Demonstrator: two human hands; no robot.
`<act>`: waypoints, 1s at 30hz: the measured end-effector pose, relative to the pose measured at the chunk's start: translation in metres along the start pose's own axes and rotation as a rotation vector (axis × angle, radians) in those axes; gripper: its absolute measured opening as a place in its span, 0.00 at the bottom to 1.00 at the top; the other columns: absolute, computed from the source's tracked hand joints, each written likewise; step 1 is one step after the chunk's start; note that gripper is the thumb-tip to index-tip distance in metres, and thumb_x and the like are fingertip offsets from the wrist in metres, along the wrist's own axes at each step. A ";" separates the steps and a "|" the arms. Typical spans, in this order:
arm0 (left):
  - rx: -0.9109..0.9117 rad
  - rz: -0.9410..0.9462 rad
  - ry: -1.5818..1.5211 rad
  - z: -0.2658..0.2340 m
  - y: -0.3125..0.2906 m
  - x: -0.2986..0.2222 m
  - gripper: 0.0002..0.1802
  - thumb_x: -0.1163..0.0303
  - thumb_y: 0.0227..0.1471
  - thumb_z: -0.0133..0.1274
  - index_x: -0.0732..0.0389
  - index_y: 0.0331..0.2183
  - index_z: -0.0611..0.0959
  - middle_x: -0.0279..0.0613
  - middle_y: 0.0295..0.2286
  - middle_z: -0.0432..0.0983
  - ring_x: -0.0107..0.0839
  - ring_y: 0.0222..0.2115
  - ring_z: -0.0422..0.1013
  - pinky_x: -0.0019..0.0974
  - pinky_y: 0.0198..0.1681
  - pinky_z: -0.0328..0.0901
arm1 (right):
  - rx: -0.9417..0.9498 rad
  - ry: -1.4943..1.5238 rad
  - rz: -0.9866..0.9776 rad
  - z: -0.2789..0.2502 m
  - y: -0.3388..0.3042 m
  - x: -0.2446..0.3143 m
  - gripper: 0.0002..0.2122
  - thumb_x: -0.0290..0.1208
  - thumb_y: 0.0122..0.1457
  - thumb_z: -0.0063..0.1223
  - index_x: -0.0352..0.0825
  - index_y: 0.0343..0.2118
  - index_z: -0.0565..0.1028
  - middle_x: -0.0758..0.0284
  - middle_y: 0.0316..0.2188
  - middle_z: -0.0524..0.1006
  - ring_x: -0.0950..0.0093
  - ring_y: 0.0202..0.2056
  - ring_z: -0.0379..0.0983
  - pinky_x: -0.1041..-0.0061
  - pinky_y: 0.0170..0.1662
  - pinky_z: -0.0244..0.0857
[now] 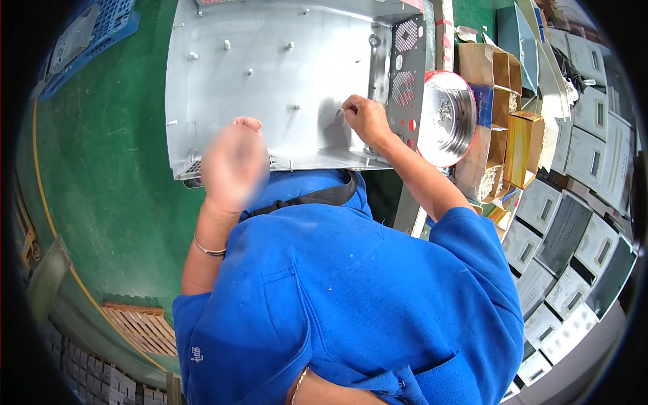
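A large grey sheet-metal case [270, 94] lies open in front of me, with several small pale standoffs [290, 46] rising from its floor. Inside, near the right wall, my right hand [368, 120] is closed in a pinch above the metal; whatever its fingertips hold is too small to make out. My left hand [236, 165] is raised at the near left corner of the case, its fingertips curled in. A blur covers its palm, so anything held there is hidden.
Right of the case stands a round shiny metal bowl [466, 121] with a red rim and small parts inside. Beside it are cardboard bins [499, 74] of small parts. Stacked grey metal boxes [560, 236] fill the far right. A blue plastic pallet [111, 27] lies at upper left.
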State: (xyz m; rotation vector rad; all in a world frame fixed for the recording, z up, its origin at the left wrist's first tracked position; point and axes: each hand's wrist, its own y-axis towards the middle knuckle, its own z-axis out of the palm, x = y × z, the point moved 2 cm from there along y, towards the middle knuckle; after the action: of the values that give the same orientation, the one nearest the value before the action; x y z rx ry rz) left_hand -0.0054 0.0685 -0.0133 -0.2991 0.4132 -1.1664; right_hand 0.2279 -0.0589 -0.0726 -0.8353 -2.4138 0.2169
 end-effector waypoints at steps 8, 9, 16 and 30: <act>-0.008 0.006 0.001 -0.002 0.001 0.001 0.08 0.75 0.47 0.39 0.66 0.32 0.70 0.38 0.18 0.67 0.19 0.11 0.54 0.21 0.09 0.46 | 0.040 -0.046 -0.037 0.002 0.001 -0.001 0.07 0.29 0.48 0.47 0.33 0.28 0.74 0.59 0.21 0.75 0.62 0.26 0.73 0.69 0.31 0.66; -0.008 0.007 0.000 -0.002 0.002 0.001 0.08 0.75 0.47 0.39 0.66 0.32 0.70 0.38 0.18 0.67 0.19 0.11 0.54 0.21 0.09 0.46 | 0.042 -0.079 -0.033 0.002 0.001 0.000 0.07 0.30 0.49 0.46 0.33 0.27 0.73 0.58 0.21 0.75 0.61 0.26 0.73 0.68 0.31 0.66; -0.013 0.008 -0.006 -0.002 0.001 0.001 0.08 0.76 0.47 0.39 0.66 0.32 0.70 0.38 0.18 0.67 0.19 0.11 0.54 0.21 0.09 0.46 | 0.084 -0.306 -0.052 0.009 0.003 0.004 0.10 0.35 0.51 0.40 0.32 0.25 0.70 0.54 0.18 0.73 0.56 0.23 0.71 0.61 0.28 0.65; -0.049 0.017 0.022 0.000 -0.001 0.002 0.13 0.70 0.50 0.39 0.68 0.37 0.69 0.38 0.22 0.66 0.21 0.15 0.58 0.21 0.11 0.52 | 0.192 -0.397 -0.002 0.008 0.005 0.003 0.14 0.39 0.53 0.38 0.33 0.27 0.72 0.54 0.21 0.74 0.57 0.26 0.72 0.61 0.31 0.66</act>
State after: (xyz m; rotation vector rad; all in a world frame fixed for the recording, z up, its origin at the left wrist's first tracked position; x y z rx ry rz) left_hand -0.0056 0.0666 -0.0137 -0.3247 0.4637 -1.1448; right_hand 0.2238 -0.0524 -0.0797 -0.7574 -2.6999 0.6579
